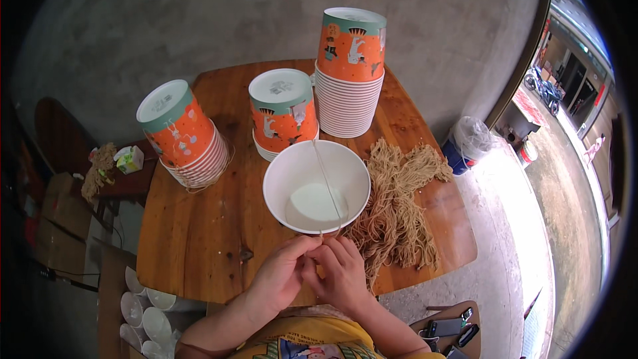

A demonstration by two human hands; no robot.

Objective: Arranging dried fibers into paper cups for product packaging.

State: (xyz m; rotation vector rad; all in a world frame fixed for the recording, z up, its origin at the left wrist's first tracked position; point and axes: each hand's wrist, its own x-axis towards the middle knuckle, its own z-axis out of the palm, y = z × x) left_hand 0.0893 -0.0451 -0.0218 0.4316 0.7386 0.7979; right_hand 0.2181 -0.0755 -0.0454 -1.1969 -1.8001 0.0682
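Note:
A white paper bucket (282, 183) sits on the wooden table in front of me, its open mouth facing me. One thin beige string (326, 174) runs across that mouth from the far rim to the near rim. Just below the near rim, my left hand (282, 272) pinches a string end. Close against it, my right hand (340, 271) is closed on the string too, with fingers bent. The exact crossing of the string between my fingertips is too small to make out. To the right of the bucket lies a loose heap of beige strings (399, 216).
Upside-down stacks of orange and green paper buckets stand at the left (183, 134), the middle (282, 119) and tall at the back (351, 100). The wooden table (199, 246) has a rounded edge. A box of white buckets (143, 312) is below left; a stool (468, 346) holds dark devices.

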